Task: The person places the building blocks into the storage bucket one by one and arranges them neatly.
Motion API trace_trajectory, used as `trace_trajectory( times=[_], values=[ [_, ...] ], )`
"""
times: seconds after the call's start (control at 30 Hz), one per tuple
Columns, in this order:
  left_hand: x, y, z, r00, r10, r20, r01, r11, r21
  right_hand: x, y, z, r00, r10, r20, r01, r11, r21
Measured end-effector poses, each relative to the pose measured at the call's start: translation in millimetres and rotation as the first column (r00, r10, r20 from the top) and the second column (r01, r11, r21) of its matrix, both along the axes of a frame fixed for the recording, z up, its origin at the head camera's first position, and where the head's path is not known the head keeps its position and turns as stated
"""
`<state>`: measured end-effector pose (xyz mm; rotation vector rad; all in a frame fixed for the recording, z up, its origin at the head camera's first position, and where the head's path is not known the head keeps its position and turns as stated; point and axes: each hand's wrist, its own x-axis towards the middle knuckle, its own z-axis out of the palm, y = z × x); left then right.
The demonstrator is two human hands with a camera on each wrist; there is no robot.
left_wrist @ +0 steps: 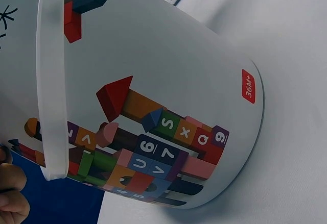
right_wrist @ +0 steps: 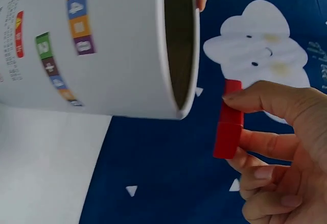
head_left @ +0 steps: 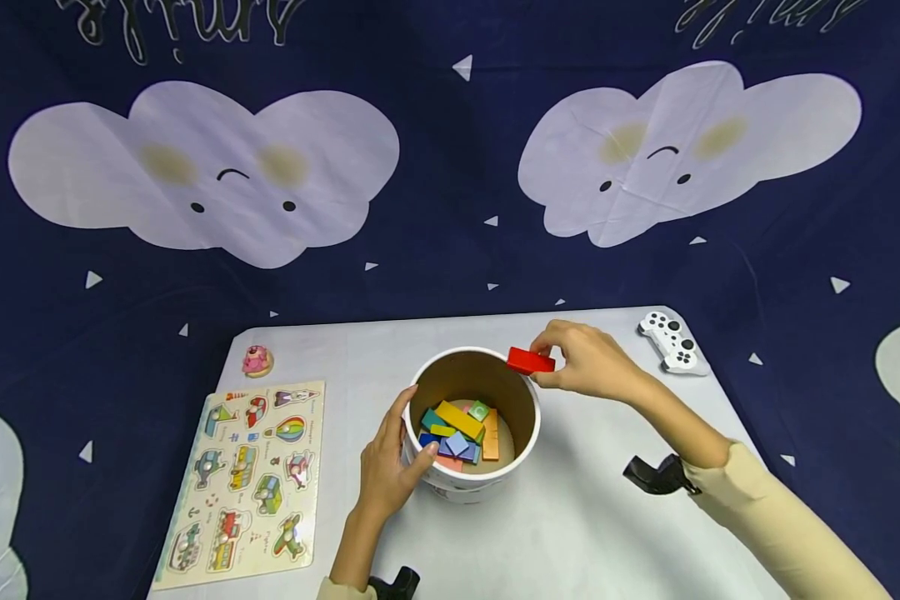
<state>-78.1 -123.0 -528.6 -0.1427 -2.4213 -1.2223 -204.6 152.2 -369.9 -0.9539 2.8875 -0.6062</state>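
Note:
A white round bucket (head_left: 534, 433) with printed block pictures stands on the table, its top uncovered. Several colourful toy blocks (head_left: 461, 421) lie at its bottom, among them yellow, orange, blue and green ones. My left hand (head_left: 390, 467) grips the bucket's left side, thumb over the near rim and fingers along the outer wall. Between thumb and fingers, my right hand (head_left: 588, 360) pinches a red block (head_left: 529, 362) at the right rim. The right wrist view shows that red block (right_wrist: 229, 124) upright in the pinch, apart from the bucket's mouth.
A wooden picture puzzle board (head_left: 255, 483) lies at the table's left. Behind it sits a small pink figure (head_left: 257, 361). A white game controller (head_left: 669, 342) rests at the far right corner. A dark blue cloud-print cloth (head_left: 450, 167) hangs behind the white table (head_left: 592, 500).

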Motion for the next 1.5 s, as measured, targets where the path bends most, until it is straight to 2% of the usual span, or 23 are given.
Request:
trace_trajectory(
  times=[0.17,0.37,0.53,0.7,0.87,1.1,1.5],
  values=[
    [0.5,-0.6,-0.1,1.0,-0.002,0.008,0.002,1.0,0.001,1.9,-12,9.6,0.995,0.083,0.056,-0.086,0.994,0.065],
    [0.0,-1.0,-0.1,1.0,0.001,0.011,-0.001,1.0,-0.001,3.4,-29,17.7,0.98,0.162,0.115,-0.177,0.975,0.138],
    [-0.3,-0.3,0.2,1.0,-0.001,0.002,0.001,1.0,0.003,2.7,-43,21.4,0.962,0.217,0.165,-0.248,0.948,0.2],
    [-0.2,-0.6,0.7,1.0,0.013,-0.003,-0.013,1.0,-0.007,0.1,-55,22.1,0.933,0.278,0.229,-0.331,0.912,0.244],
    [0.4,-1.1,1.0,1.0,0.014,0.007,-0.014,1.0,0.005,-2.6,-69,22.6,0.915,0.286,0.286,-0.369,0.879,0.303],
    [0.6,-0.8,2.0,1.0,0.009,0.013,-0.009,1.0,0.017,-6.2,-88,20.8,0.904,0.268,0.333,-0.386,0.849,0.362],
    [0.3,-0.9,2.6,0.999,-0.004,0.035,0.004,1.0,-0.001,-16.2,-114,3.7,0.888,0.244,0.39,-0.412,0.798,0.439]
  ],
)
